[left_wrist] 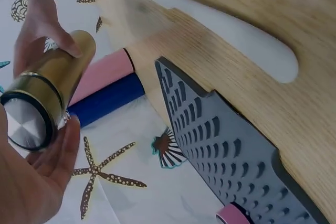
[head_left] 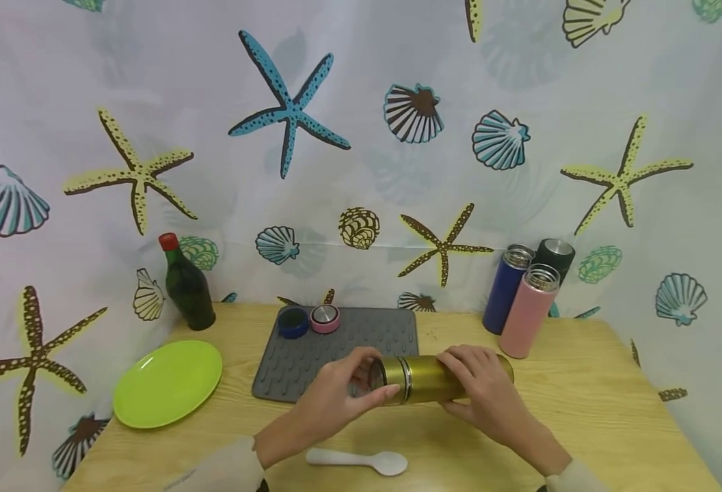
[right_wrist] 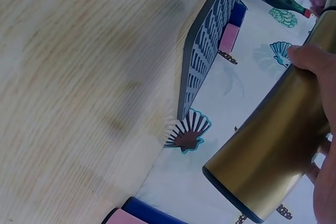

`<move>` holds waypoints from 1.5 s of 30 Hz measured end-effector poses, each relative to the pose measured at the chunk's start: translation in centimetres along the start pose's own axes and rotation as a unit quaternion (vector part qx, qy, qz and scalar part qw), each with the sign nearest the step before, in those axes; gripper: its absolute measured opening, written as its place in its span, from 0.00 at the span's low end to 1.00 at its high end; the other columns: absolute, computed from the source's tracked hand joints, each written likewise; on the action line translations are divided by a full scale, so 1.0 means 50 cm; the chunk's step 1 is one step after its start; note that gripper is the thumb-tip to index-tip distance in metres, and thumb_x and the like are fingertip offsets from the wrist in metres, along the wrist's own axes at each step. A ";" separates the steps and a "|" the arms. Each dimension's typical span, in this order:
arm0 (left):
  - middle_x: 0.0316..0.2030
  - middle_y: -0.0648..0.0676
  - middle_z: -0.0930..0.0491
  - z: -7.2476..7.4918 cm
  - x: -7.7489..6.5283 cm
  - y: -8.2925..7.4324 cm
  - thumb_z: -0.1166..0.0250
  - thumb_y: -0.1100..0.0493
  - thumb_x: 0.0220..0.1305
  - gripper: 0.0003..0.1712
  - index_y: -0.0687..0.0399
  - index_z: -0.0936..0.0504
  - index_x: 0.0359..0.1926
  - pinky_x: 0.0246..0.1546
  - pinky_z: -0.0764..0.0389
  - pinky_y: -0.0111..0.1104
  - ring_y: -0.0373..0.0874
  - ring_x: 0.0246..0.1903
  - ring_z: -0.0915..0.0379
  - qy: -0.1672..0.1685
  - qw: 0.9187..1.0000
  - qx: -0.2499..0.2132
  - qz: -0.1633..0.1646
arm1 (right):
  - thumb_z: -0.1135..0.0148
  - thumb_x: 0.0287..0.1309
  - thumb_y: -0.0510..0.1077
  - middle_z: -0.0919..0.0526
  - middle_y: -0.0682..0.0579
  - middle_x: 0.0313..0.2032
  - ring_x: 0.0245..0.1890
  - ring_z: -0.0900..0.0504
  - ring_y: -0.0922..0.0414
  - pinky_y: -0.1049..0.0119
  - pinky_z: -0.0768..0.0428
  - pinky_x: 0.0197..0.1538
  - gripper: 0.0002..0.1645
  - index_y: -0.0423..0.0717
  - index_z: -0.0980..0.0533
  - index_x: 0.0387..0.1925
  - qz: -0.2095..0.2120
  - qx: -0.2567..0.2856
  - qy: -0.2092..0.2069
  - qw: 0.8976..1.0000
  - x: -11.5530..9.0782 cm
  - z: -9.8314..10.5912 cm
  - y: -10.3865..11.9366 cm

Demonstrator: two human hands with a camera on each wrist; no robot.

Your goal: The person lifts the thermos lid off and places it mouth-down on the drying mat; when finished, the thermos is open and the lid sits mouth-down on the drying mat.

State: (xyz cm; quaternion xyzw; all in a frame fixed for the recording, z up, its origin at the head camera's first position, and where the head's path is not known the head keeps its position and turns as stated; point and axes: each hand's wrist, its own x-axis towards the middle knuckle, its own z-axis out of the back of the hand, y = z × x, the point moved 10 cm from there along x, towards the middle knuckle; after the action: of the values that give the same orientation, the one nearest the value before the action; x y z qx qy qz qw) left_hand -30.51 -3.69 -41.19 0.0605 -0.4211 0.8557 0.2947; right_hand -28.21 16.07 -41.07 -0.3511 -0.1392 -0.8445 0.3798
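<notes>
A gold thermos flask (head_left: 437, 377) lies sideways in the air above the table, its capped end to the left. My right hand (head_left: 487, 391) grips the flask's body from above, the thumb along the near side. At the other end, my left hand (head_left: 336, 391) holds the lid (head_left: 393, 380) between the thumb and the fingers behind it. The left wrist view shows the lid's round silver top (left_wrist: 25, 124) facing that palm. In the right wrist view the flask's dark-rimmed base (right_wrist: 231, 195) points away from the right hand (right_wrist: 323, 85).
A white spoon (head_left: 361, 460) lies in front. Behind is a grey mat (head_left: 361, 342) with a blue lid (head_left: 293, 322) and pink lid (head_left: 325, 319). A green plate (head_left: 167, 384) and bottle (head_left: 190, 290) stand left; blue (head_left: 505, 294), pink (head_left: 527, 314) and black flasks (head_left: 554, 256) right.
</notes>
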 end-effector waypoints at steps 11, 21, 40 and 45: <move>0.77 0.60 0.41 -0.021 -0.041 -0.091 0.16 0.62 0.51 0.54 0.42 0.34 0.76 0.55 0.15 0.37 0.60 0.71 0.33 -0.006 0.931 0.199 -0.305 | 0.05 0.23 0.47 0.17 0.46 0.53 0.52 0.19 0.47 0.47 0.21 0.53 0.56 0.43 0.23 0.60 -0.018 0.003 -0.004 1.000 -0.001 0.008 -0.011; 0.65 0.55 0.25 -0.014 -0.012 -0.041 0.22 0.59 0.62 0.41 0.46 0.31 0.72 0.50 0.15 0.29 0.45 0.56 0.21 0.011 0.976 0.076 -0.203 | 0.06 0.24 0.47 0.18 0.47 0.53 0.53 0.19 0.48 0.49 0.21 0.53 0.55 0.45 0.23 0.60 -0.032 0.004 0.013 0.999 -0.016 0.002 -0.015; 0.62 0.52 0.23 0.058 0.045 0.035 0.24 0.55 0.65 0.36 0.52 0.27 0.71 0.42 0.13 0.39 0.44 0.48 0.21 -0.068 0.993 0.050 -0.086 | 0.09 0.28 0.43 0.19 0.42 0.50 0.49 0.18 0.45 0.48 0.19 0.51 0.51 0.35 0.25 0.58 -0.083 0.018 -0.038 0.996 -0.030 0.011 -0.090; 0.63 0.56 0.23 0.053 0.067 0.085 0.24 0.56 0.65 0.35 0.55 0.26 0.70 0.48 0.14 0.44 0.49 0.57 0.22 -0.036 0.990 0.104 -0.089 | 0.11 0.37 0.41 0.17 0.42 0.53 0.52 0.17 0.46 0.47 0.18 0.53 0.48 0.36 0.27 0.60 -0.196 0.093 -0.031 0.976 -0.045 -0.002 -0.130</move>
State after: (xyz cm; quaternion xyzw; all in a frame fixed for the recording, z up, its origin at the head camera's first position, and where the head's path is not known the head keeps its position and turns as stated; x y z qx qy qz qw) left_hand -36.01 -6.18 -41.25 0.1589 -0.3330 0.8626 0.3462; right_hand -32.02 21.59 -42.52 -0.3063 -0.2945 -0.8746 0.2336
